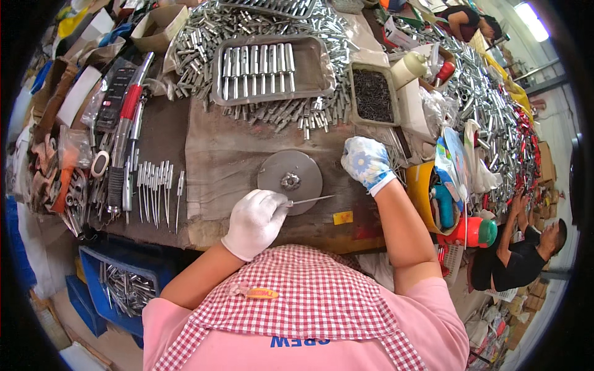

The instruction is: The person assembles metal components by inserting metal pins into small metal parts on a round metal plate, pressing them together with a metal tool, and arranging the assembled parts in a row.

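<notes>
Head view: my left hand (pixel 255 221) has its fingers clenched on a thin pin (pixel 312 200) lying over the disc (pixel 289 175) on the counter (pixel 216 154); my right hand (pixel 366 161) reaches toward loose pins (pixel 396 145), fingers' state unclear

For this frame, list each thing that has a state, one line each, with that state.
Left hand: white glove, closed on a thin metal rod.
Thin metal rod: held level, tip over the disc's edge.
Right hand: flowered glove, resting on the bench, holding nothing visible.
Round metal disc: lying flat.
Metal tray: holds a row of tubes.
Dark tray: full of small dark parts.
</notes>
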Available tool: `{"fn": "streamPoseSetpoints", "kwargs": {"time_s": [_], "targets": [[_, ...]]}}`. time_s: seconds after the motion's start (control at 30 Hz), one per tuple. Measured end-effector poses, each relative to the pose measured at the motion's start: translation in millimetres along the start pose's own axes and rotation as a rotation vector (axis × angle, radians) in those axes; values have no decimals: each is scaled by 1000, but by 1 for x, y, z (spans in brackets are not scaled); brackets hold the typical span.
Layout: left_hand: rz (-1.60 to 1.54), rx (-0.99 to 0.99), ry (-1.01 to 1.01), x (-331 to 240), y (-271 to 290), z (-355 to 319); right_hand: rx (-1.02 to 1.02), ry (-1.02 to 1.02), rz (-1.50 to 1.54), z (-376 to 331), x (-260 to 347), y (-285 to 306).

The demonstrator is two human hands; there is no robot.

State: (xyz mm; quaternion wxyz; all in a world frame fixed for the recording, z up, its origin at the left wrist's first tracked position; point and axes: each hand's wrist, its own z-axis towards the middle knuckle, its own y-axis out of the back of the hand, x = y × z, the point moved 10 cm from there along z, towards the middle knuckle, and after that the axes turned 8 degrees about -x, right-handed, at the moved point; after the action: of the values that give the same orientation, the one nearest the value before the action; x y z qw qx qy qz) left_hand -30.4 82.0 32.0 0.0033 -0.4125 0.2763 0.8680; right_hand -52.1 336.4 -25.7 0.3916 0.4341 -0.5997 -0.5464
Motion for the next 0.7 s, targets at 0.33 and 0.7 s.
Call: {"fn": "streamPoseSetpoints", "kwargs": {"time_s": [0.33,0.7], "targets": [[212,-51,-38,15,-11,-7,-455,473,840,-85,74,74],[212,-7,86,23,-10,-4,-491,576,656,-99,117,31]]}}
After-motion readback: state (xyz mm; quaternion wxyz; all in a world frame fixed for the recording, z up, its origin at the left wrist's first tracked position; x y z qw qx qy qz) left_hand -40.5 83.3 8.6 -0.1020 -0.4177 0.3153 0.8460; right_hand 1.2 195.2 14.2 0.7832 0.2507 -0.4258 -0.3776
